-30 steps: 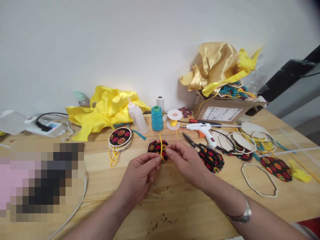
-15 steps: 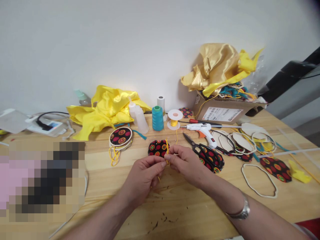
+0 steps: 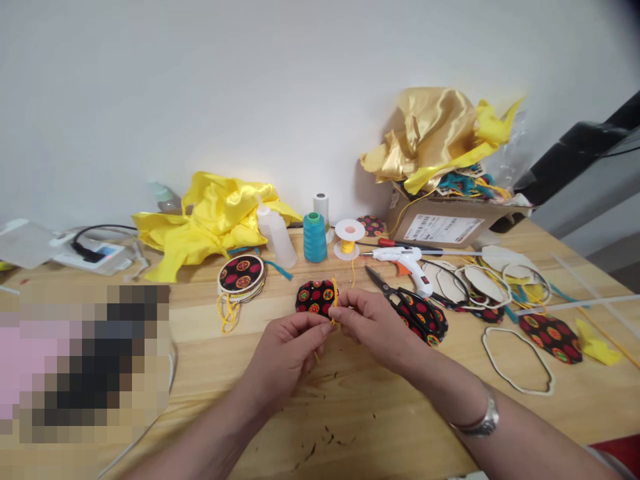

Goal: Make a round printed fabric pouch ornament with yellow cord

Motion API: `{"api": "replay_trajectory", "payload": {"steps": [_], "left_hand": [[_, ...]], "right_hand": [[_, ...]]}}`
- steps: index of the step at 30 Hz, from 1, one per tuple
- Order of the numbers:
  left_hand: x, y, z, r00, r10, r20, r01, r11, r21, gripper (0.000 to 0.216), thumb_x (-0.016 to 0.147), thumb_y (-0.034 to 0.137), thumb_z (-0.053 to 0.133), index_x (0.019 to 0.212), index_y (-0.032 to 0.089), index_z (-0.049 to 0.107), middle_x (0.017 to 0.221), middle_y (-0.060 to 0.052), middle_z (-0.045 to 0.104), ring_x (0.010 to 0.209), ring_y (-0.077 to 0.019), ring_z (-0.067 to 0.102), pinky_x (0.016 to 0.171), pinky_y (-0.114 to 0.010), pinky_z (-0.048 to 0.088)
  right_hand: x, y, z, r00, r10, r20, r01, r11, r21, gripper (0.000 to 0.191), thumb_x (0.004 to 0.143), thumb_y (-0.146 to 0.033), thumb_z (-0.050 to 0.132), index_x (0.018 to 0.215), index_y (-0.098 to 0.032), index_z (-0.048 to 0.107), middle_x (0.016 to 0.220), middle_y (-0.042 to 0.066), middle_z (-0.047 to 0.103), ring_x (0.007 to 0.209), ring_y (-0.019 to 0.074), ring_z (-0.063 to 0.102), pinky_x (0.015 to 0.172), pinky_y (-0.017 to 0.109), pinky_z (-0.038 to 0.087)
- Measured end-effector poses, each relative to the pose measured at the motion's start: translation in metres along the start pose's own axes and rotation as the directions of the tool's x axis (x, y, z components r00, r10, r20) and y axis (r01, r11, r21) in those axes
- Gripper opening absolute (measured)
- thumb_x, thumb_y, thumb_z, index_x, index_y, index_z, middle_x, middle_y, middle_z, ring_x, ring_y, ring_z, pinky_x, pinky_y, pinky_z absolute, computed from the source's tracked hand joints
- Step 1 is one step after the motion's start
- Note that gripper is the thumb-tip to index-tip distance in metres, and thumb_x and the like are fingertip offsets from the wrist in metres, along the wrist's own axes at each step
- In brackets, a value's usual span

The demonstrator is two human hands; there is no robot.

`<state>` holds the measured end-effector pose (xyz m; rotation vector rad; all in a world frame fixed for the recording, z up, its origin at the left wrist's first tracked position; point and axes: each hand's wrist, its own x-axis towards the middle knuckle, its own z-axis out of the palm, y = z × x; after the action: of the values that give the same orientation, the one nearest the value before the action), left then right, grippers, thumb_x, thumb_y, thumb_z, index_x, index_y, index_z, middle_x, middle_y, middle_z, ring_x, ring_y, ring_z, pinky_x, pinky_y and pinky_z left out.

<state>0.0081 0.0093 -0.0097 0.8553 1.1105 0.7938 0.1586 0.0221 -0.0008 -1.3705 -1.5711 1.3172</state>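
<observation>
My left hand (image 3: 295,340) pinches a yellow cord (image 3: 335,297) between thumb and forefinger, and a tail of it hangs below the fingers. My right hand (image 3: 367,323) is closed on the same cord, its fingertips meeting the left ones. Just beyond the fingers lies a dark patterned fabric piece (image 3: 314,297), with the cord crossing its right end. The exact loop or knot between the fingertips is hidden. Black-handled scissors (image 3: 400,293) rest on another patterned piece right of my right hand. A spool of yellow cord (image 3: 349,240) stands behind, with a strand trailing forward.
Behind stand a teal thread cone (image 3: 315,238), a squeeze bottle (image 3: 277,237) and yellow satin (image 3: 215,217). A hooped fabric piece (image 3: 241,274) lies left. To the right are a glue gun (image 3: 407,263), several wooden frames (image 3: 519,361) and a cardboard box (image 3: 440,220) heaped with fabric.
Hardly anything differs. My fingers keep their pinch on the yellow cord, and the right hand has shifted very slightly.
</observation>
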Motion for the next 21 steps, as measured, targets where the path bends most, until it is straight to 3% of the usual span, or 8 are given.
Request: {"api": "replay_trajectory", "payload": {"steps": [7, 16, 21], "left_hand": [[0.0025, -0.0016, -0.0017, 0.998, 0.002, -0.057, -0.003, 1.000, -0.028, 0.017, 0.066, 0.030, 0.069, 0.067, 0.014, 0.064, 0.047, 0.006, 0.047, 0.034, -0.0007, 0.031, 0.034, -0.015, 0.017], [-0.0001, 0.0018, 0.0017, 0.999, 0.008, -0.036, -0.007, 1.000, 0.014, 0.019, 0.068, 0.032, 0.067, 0.068, 0.013, 0.063, 0.047, 0.007, 0.045, 0.036, -0.0012, 0.028, 0.036, -0.016, 0.016], [-0.0004, 0.0041, 0.0010, 0.993, 0.075, -0.095, -0.059, 0.985, 0.161, 0.021, 0.070, 0.035, 0.065, 0.078, 0.016, 0.066, 0.044, 0.007, 0.044, 0.038, -0.0036, 0.029, 0.037, -0.017, 0.018]], "right_hand": [[0.0010, -0.0041, -0.0064, 0.997, 0.046, 0.067, -0.040, 0.995, -0.089, 0.011, 0.074, -0.025, 0.055, 0.070, -0.016, 0.059, 0.053, -0.005, 0.045, 0.052, 0.0081, 0.038, 0.050, 0.021, 0.029], [0.0018, -0.0019, -0.0068, 0.996, -0.054, 0.065, 0.066, 0.979, -0.193, 0.012, 0.076, -0.018, 0.052, 0.064, -0.016, 0.055, 0.061, -0.003, 0.052, 0.061, 0.0103, 0.045, 0.057, 0.022, 0.033], [0.0013, -0.0034, -0.0093, 0.997, -0.079, 0.025, 0.083, 0.965, -0.250, 0.013, 0.078, -0.018, 0.049, 0.065, -0.017, 0.052, 0.065, -0.001, 0.053, 0.065, 0.0117, 0.046, 0.060, 0.024, 0.033]]}}
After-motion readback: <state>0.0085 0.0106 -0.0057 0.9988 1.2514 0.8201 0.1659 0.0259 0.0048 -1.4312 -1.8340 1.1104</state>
